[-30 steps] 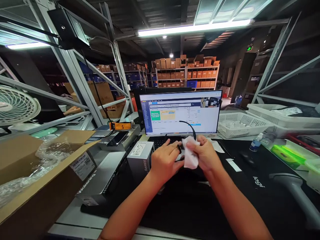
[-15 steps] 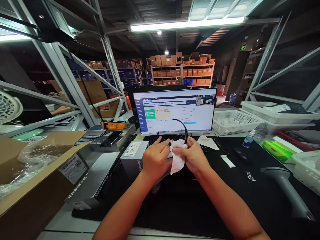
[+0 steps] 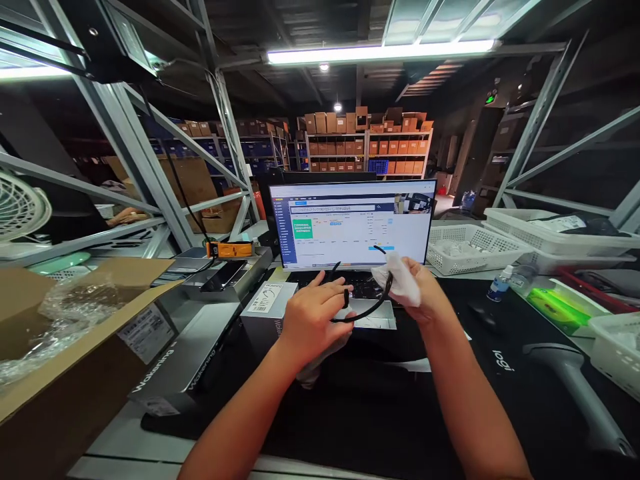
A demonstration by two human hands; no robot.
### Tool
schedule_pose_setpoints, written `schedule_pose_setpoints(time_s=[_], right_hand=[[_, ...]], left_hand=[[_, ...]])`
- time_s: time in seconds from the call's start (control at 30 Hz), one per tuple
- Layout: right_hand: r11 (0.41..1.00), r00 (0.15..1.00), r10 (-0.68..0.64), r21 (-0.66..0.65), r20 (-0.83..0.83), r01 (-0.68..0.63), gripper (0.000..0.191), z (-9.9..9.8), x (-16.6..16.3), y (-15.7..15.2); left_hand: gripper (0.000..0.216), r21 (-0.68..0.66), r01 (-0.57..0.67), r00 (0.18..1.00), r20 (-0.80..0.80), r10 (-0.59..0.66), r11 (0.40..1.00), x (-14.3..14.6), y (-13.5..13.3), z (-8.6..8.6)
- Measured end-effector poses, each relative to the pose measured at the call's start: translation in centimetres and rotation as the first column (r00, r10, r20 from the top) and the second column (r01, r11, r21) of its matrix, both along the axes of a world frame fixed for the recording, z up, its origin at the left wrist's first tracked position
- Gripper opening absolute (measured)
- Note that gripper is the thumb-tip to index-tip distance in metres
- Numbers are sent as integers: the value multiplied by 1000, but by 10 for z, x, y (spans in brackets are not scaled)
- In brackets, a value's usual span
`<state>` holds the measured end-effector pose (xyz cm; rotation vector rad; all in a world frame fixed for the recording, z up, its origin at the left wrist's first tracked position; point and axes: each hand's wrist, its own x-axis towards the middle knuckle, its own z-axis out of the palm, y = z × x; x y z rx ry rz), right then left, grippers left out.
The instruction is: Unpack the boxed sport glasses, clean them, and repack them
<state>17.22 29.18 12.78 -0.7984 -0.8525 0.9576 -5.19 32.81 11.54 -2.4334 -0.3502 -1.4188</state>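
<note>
A thin, black curved band (image 3: pixel 371 311), which looks like neckband headphones, is between my hands in front of the monitor. My left hand (image 3: pixel 311 315) grips its near end, the fingers partly hiding it. In my right hand (image 3: pixel 427 293) a crumpled white cloth (image 3: pixel 405 283) is pinched around the band's far part, and a dark tip sticks out beyond it. Beneath the hands a grey open box or tray (image 3: pixel 383 319) shows in part. A closed grey box with a white label (image 3: pixel 266 298) stands left of my left hand.
A long grey box (image 3: pixel 200 347) and an open carton (image 3: pixel 150 287) with bubble wrap lie left. Ahead stands the monitor (image 3: pixel 340 233). To the right are a scanner (image 3: pixel 575 373), a mouse (image 3: pixel 483 317), a spray bottle (image 3: pixel 499 285) and a white basket (image 3: pixel 465 263).
My right hand has moved right and away from my left hand with the cloth along the band. The band has swung from upright to a lower, flatter curve.
</note>
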Motion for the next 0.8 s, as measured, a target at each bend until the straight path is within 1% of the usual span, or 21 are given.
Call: schedule_pose_setpoints(time_s=[0.07,0.1,0.17,0.2,0.23,0.27,0.33,0.37,0.43,0.5,0.53,0.57,0.6,0.63,0.7,0.73,0.8], right_hand=[[999,997,-51,1,58,51,61,4,23,-3],[993,989,-118,29,88,115,59,6,34,-7],[950,948,-293,152,128,273,57,10,52,-16],[916,920,-368,227,137,332,56,12,56,-21],[884,896,-418,294,149,364,54,13,56,-27],[866,879,-442,339,177,367,51,14,53,-33],[853,826,-476,387,301,350,46,13,37,-43],[848,773,-499,405,391,343,43,12,25,-47],[845,609,-526,448,593,292,39,10,1,-52],[885,413,-461,442,785,148,32,8,-19,-54],[913,323,-402,402,857,71,29,8,-25,-54],[940,253,-333,340,909,14,26,8,-29,-54],[962,210,-265,274,941,-15,25,8,-31,-54],[977,188,-202,210,961,-23,24,9,-30,-54],[994,188,-92,100,978,-36,27,12,-22,-54],[996,189,-28,43,981,-73,29,14,-17,-55],[982,193,98,-63,976,-177,32,16,-9,-55]], left_hand=[[12,-50,11,1000,-13,-11,999,-6,2,5],[13,-72,14,1000,-25,-16,997,-9,2,8],[12,-104,23,997,-77,-31,994,-14,3,11],[11,-114,33,992,-118,-47,993,-15,2,12],[12,-119,46,984,-165,-65,992,-15,2,12],[13,-121,57,973,-217,-83,991,-15,2,11],[18,-122,68,943,-317,-103,990,-13,1,10],[21,-119,65,927,-359,-104,991,-12,0,9],[29,-100,47,903,-421,-85,994,-10,-2,8],[33,-72,25,893,-446,-54,997,-9,-3,8],[34,-61,17,890,-454,-43,998,-9,-3,9],[35,-54,14,888,-459,-37,998,-10,-3,10],[36,-52,19,886,-463,-41,998,-10,-3,10],[37,-53,29,885,-464,-51,998,-11,-2,11],[35,-56,54,888,-455,-73,997,-13,-1,11],[33,-53,66,892,-444,-83,996,-13,-1,11],[29,-41,88,898,-429,-97,995,-14,-1,10]])
